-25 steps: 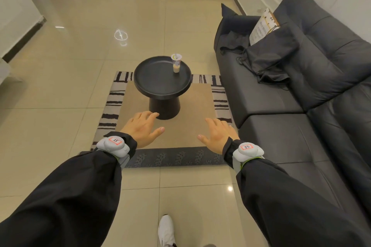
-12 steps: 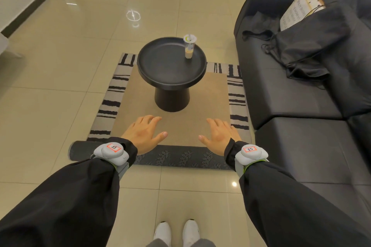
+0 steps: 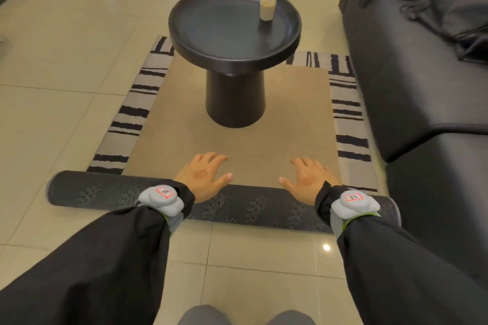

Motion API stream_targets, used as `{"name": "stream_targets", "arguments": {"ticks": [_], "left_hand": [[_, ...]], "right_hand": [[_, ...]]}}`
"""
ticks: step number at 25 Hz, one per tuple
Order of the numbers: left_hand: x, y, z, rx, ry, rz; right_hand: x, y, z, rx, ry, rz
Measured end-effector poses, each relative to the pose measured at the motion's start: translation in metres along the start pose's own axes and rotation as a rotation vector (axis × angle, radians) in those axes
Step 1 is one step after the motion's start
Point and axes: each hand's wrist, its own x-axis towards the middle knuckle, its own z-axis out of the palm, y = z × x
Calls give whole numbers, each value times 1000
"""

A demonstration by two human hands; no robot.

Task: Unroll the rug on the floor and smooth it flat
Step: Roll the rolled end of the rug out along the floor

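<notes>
Grip: the left hand (image 3: 204,177) and the right hand (image 3: 306,178) are both spread flat, palms down, fingers apart, holding nothing; whether the palms touch anything cannot be told.
Rug: the rug (image 3: 237,137) lies on the tiled floor (image 3: 52,66), its far part already flat under the round black table (image 3: 234,31); its near end is wound into a dark roll (image 3: 111,192) with a leaf pattern.
Roll axis: the roll runs left to right across the near edge of the rug, crossways to both forearms.
Hands to roll: both hands sit over the far side of the roll where it meets the flat tan field, the left nearer the roll's left end, the right nearer its right end, about evenly placed either side of the middle.
Free direction: the roll can open only toward the person, onto bare tiles; the far side is pinned by the table.
Right margin: the sofa (image 3: 422,87) stands just beside the rug's right edge and the roll's right end.
Table load: a lidded cup (image 3: 268,0) with a straw stands near the table's far right rim.
Judgement: unrolling is partly done; the next move likely needs both hands to draw the roll back evenly.
</notes>
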Motion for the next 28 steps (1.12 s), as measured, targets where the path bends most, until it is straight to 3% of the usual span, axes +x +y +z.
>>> {"name": "stream_targets", "arguments": {"ticks": [10,17,23,28], "left_hand": [[117,-90,200,96,-67,-23],[139,-116,301,182,-109,-70],[120,-129,321,230,-312,-11],[97,-125,323,121,-495,2]], "right_hand": [[125,39,210,-14,-48,-54],[132,56,305,-59,-101,-73],[140,63,313,-27,-52,-106],[143,56,327,-21,-163,-102]]}}
